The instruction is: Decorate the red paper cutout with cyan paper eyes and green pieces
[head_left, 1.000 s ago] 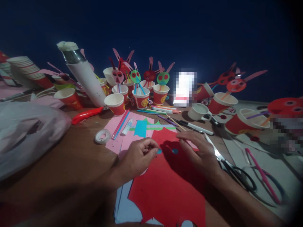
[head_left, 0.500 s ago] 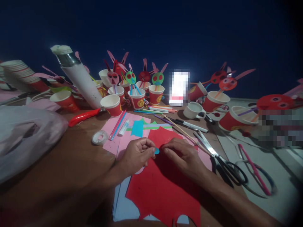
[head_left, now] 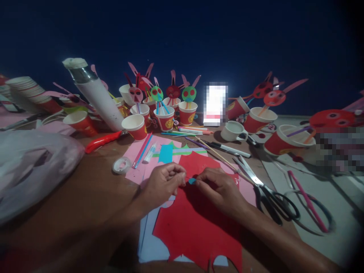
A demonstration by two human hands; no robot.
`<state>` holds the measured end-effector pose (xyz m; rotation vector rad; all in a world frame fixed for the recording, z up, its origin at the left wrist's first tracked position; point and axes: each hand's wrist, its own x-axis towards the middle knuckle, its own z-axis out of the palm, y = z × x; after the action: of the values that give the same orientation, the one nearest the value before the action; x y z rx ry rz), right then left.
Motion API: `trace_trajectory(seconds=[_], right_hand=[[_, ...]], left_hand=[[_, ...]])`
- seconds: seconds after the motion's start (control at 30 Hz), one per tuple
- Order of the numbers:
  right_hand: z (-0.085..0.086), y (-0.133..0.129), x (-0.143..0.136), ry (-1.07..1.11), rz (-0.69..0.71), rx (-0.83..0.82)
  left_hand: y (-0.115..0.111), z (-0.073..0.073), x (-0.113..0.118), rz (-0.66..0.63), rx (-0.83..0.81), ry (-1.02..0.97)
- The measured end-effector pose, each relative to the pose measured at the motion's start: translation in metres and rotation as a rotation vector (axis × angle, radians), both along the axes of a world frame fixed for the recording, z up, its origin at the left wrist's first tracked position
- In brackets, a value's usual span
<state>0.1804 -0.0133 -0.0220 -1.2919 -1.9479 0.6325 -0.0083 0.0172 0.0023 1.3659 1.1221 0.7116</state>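
A small blue paper piece [head_left: 191,181] sits at the fingertips of my right hand [head_left: 220,186], pinched between thumb and forefinger. Close by on the left, my left hand [head_left: 166,180] is closed in a pinch, and whatever its fingertips may hold is too small to make out. Both hands hover over a large red paper sheet [head_left: 199,223] with curved cut-outs along its edges. Under it lie pink paper [head_left: 133,149] and pale blue sheets [head_left: 153,246]. A blue paper rectangle [head_left: 165,153] lies just beyond my left hand.
Scissors [head_left: 264,189] lie open to the right. A tape roll [head_left: 121,165], glue tube [head_left: 149,153], red-handled cutter [head_left: 102,142] and plastic bag [head_left: 36,170] are leftward. Behind stand paper cups [head_left: 134,127] with paper figures, a flask [head_left: 95,94], mug [head_left: 234,131] and bright phone [head_left: 215,104].
The blue paper piece has passed from my left fingertips to my right fingertips. My left hand has drawn slightly back from it, and the view has shifted a little.
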Motion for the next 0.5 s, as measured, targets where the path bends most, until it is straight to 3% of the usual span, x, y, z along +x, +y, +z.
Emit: trace_trajectory(seconds=[0.13,0.27,0.5], right_hand=[[0.001,0.0,0.0,-0.011,-0.023,-0.014],[0.001,-0.001,-0.001,-0.024,-0.015,-0.007],[-0.002,-0.004,-0.004,-0.065,0.035,0.017]], left_hand=[[0.007,0.004,-0.008,0.084,0.111,0.014],[0.003,0.003,-0.007,0.04,0.192,0.102],[-0.005,0.005,-0.005,-0.052,0.487,0.291]])
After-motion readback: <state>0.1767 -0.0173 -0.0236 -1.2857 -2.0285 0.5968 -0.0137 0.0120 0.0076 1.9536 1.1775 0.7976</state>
